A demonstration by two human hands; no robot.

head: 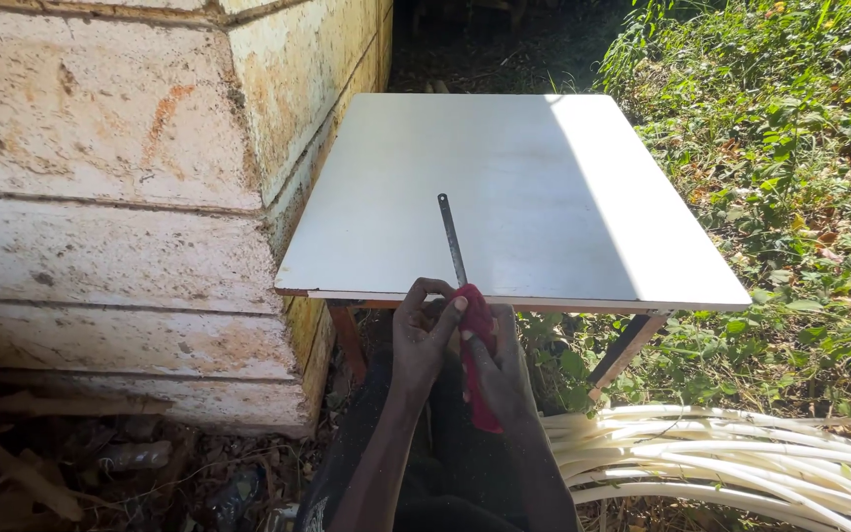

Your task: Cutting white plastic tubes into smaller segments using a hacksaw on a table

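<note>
Here, head view. Item one: a thin grey metal blade [451, 238], flat strip, its far end lying on the white rectangular tabletop [504, 187], its near end wrapped in a red cloth [478, 355] just off the table's front edge. Your left hand [424, 335] curls over the wrapped end, fingertips pinching the cloth at the blade; your right hand [500, 366] closes round the cloth below (fingers pressed together). Beside you: a weathered cream block wall [100, 197], pale peeled canes [741, 453] in a pile on the ground, green weeds [790, 148].
</note>
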